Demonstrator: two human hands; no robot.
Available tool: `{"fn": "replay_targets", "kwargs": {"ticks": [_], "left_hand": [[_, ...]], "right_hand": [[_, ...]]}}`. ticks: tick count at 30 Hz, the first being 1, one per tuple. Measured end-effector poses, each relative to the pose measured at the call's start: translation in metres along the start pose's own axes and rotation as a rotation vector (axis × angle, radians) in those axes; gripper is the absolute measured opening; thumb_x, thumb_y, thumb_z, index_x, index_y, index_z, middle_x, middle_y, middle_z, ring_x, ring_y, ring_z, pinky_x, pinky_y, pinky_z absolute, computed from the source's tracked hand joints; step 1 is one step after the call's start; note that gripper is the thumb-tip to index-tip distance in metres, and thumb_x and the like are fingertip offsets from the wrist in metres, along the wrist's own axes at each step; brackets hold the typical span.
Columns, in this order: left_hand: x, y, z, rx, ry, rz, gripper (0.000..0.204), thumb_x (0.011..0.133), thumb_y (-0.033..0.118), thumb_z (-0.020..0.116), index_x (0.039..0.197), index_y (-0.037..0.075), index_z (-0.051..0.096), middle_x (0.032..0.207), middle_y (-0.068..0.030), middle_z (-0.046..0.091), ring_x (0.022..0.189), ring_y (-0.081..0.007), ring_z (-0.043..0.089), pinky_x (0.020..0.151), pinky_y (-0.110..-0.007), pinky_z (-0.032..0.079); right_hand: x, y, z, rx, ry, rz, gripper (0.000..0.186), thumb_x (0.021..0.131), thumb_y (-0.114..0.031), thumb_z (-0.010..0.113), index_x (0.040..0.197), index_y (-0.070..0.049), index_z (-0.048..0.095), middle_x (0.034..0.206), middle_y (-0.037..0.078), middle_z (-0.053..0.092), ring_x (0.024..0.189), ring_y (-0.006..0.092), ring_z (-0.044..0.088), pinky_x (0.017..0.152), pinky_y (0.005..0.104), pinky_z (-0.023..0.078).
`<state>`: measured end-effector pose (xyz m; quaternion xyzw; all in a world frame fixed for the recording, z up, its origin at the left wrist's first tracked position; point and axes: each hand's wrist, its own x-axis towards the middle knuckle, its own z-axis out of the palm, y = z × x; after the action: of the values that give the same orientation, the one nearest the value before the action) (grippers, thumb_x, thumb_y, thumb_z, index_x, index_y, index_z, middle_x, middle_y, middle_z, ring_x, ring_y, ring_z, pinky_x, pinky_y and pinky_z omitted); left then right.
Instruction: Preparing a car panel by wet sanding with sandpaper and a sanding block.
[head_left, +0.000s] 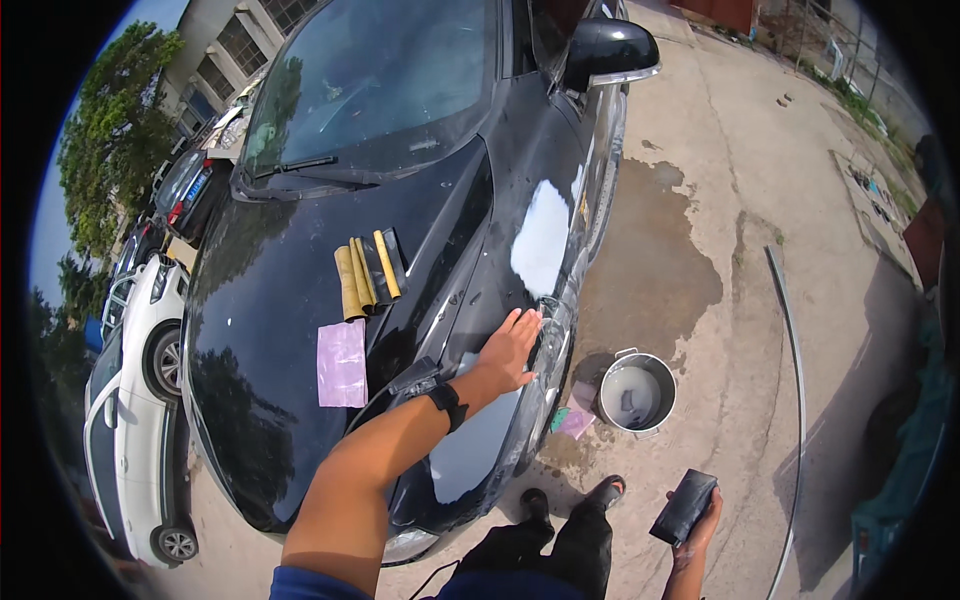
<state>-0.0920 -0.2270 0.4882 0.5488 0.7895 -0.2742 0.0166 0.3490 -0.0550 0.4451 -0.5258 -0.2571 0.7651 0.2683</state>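
My left hand lies spread with its palm down on the front fender of a black car, and a dark band circles its wrist. Just ahead of the fingertips, a white filler patch covers part of the fender. A second pale patch lies under and beside my left wrist, partly hidden by the arm. Low at the right, away from the car, my right hand grips a dark rectangular sanding block. The block's underside is out of sight.
Curled yellow-backed sandpaper sheets and a pink sheet rest on the hood. A metal bucket of cloudy water stands on wet concrete, beside another pink sheet. A long metal strip lies farther right. A white car is parked left.
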Motion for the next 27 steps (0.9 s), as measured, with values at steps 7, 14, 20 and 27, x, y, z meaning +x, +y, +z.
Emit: {"fn": "replay_targets", "kwargs": {"ticks": [7,14,20,27], "left_hand": [[-0.017,-0.02,-0.032,-0.117,-0.244,0.223,0.089,0.095,0.061,0.062,0.152,-0.006,0.045,0.165,-0.0167,0.037,0.155,-0.0332,0.03,0.129,-0.05,0.018],[0.095,-0.155,-0.069,-0.221,0.431,-0.185,0.074,0.095,0.041,0.067,0.147,-0.006,0.044,0.159,-0.0235,0.038,0.15,-0.0445,0.029,0.125,-0.052,0.024],[0.158,-0.145,-0.041,-0.24,0.406,-0.211,0.074,0.094,0.026,0.067,0.156,-0.001,0.036,0.163,-0.0217,0.036,0.155,-0.0392,0.027,0.128,-0.049,0.018],[0.146,-0.164,-0.026,-0.156,0.242,-0.399,0.096,0.097,0.061,0.053,0.163,-0.002,0.023,0.169,-0.0206,0.024,0.157,-0.0334,0.025,0.127,-0.049,0.02]], "right_hand": [[0.023,-0.003,0.003,0.002,-0.107,0.105,0.06,0.1,-0.058,0.059,0.123,-0.003,0.066,0.099,0.013,0.074,0.083,0.0307,0.075,0.069,0.0396,0.062],[0.173,0.089,0.002,-0.282,-0.228,0.352,0.052,0.103,-0.053,0.061,0.122,-0.005,0.067,0.095,0.01,0.074,0.082,0.0227,0.074,0.073,0.0324,0.06],[0.389,0.216,-0.002,-1.138,-0.472,-0.026,0.065,0.092,-0.052,0.076,0.135,-0.008,0.06,0.117,0.018,0.07,0.109,0.0375,0.069,0.095,0.0431,0.053],[0.684,0.367,0.006,-2.004,-0.448,0.116,0.07,0.09,-0.06,0.069,0.151,-0.033,0.05,0.157,0.019,0.042,0.144,0.037,0.043,0.115,0.0592,0.029]]}}
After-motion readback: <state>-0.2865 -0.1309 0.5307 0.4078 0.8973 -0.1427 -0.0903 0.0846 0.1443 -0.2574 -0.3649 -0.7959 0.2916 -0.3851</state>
